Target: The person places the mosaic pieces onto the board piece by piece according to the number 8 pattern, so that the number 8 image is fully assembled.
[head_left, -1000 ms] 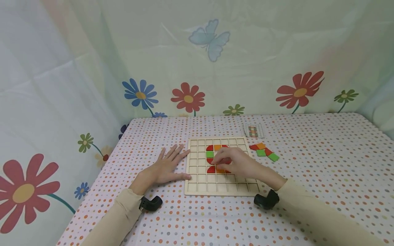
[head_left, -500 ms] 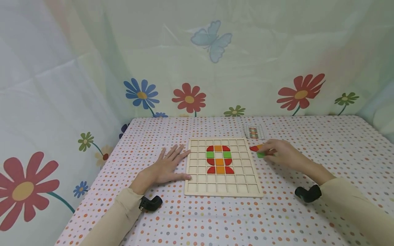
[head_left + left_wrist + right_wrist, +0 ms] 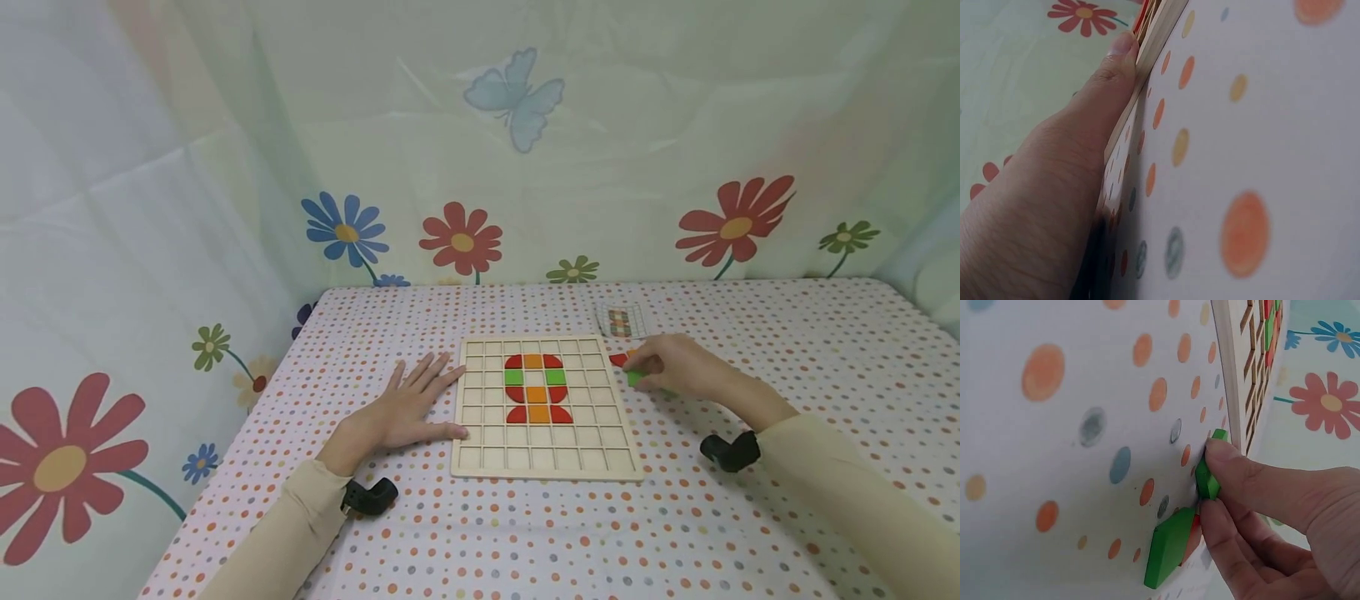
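My left hand (image 3: pixel 401 412) lies flat with fingers spread, its fingertips and thumb at the left edge of a wooden grid board (image 3: pixel 480 458). In the left wrist view, the thumb presses against the board's side. Right of the board, my right hand (image 3: pixel 675 367) pinches a green square tile (image 3: pixel 1209 478) between thumb and fingers. Another green tile (image 3: pixel 1169 544) and a red tile (image 3: pixel 1192 540) lie just beside those fingertips. On the board, red rounded tiles (image 3: pixel 561 414), orange squares (image 3: pixel 538 413) and green squares (image 3: pixel 513 377) form a symmetrical pattern.
A small card (image 3: pixel 620 321) with a printed coloured grid pattern lies behind the board's right corner. One red loose tile (image 3: pixel 618 359) shows left of my right hand. A dotted cloth (image 3: pixel 480 542) covers the table, with a flowered curtain (image 3: pixel 615 167) behind.
My right hand has left the board's pattern, moved right to the loose tiles and now pinches a green one. The pattern is now uncovered. My left hand has stayed in place.
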`<state>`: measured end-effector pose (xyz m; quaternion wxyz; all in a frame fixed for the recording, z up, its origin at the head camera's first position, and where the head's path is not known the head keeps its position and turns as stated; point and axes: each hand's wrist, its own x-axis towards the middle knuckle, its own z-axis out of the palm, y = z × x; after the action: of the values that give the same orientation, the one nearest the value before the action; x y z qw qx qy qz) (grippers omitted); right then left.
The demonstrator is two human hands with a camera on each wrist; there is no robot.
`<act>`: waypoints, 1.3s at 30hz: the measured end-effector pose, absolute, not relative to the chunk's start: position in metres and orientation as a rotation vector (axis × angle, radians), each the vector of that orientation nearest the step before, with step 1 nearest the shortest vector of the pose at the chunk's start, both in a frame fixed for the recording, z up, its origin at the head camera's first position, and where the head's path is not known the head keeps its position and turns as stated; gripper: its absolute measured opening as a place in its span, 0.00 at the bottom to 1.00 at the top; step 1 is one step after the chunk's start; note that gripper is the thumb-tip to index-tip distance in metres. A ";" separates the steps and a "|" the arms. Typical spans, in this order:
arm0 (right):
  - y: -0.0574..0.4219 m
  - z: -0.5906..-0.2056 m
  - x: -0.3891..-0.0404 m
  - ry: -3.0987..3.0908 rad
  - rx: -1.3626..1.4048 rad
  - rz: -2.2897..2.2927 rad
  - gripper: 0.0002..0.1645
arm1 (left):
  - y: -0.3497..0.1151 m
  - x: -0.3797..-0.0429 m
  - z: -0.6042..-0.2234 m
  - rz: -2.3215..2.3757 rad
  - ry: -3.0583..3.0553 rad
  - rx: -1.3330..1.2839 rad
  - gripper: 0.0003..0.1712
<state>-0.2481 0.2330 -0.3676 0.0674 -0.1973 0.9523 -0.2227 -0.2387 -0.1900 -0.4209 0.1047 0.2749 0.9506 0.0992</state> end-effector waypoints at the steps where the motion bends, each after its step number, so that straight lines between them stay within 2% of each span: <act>1: 0.233 -0.367 -0.248 2.864 -0.578 -0.684 0.13 | -0.190 -0.238 -0.421 0.294 2.802 0.811 0.58; 17: 0.237 -0.376 -0.232 2.995 -0.702 -0.887 0.14 | -0.189 -0.238 -0.420 0.274 2.799 0.801 0.58; 28: 0.180 -0.356 -0.207 2.718 -0.868 -1.107 0.11 | -0.191 -0.237 -0.419 0.304 2.800 0.827 0.59; 39: 0.151 -0.369 -0.194 2.633 -1.010 -0.999 0.11 | -0.189 -0.238 -0.419 0.287 2.803 0.825 0.57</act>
<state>-0.1939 0.1515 -0.3685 0.0746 -0.3365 0.8777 -0.3330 -0.2382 -0.1895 -0.4194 0.1025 0.2796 0.9497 0.0971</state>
